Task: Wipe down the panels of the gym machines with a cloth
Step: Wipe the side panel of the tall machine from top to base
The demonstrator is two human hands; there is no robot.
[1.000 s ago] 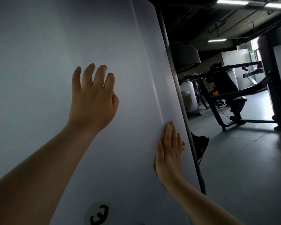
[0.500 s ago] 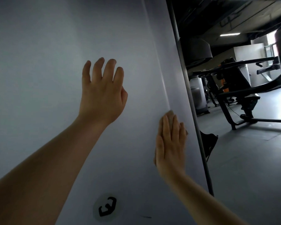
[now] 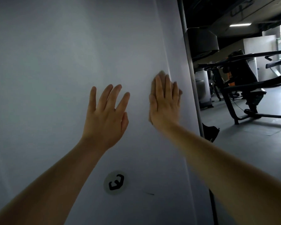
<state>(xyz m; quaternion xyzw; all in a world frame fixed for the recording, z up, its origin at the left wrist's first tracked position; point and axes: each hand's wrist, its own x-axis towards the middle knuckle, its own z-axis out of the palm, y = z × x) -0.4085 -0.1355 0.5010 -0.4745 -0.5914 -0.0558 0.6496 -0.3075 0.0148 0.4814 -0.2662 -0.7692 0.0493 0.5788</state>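
Note:
A big white machine panel (image 3: 55, 70) fills the left and middle of the head view. My right hand (image 3: 165, 103) lies flat on it close to its right edge, fingers together and pointing up. A pale cloth (image 3: 160, 74) peeks out above the fingertips, pressed between palm and panel; most of it is hidden under the hand. My left hand (image 3: 107, 116) rests on the panel just to the left, fingers spread, holding nothing.
A round sticker with a black logo (image 3: 115, 184) sits low on the panel. A dark metal post (image 3: 189, 62) runs along the panel's right edge. Black gym machines (image 3: 243, 82) stand on the grey floor (image 3: 250, 151) at the right.
My right hand has slid up the panel with the cloth. My left hand has come down and toward the right hand. The view has shifted, so the logo sits higher in the frame.

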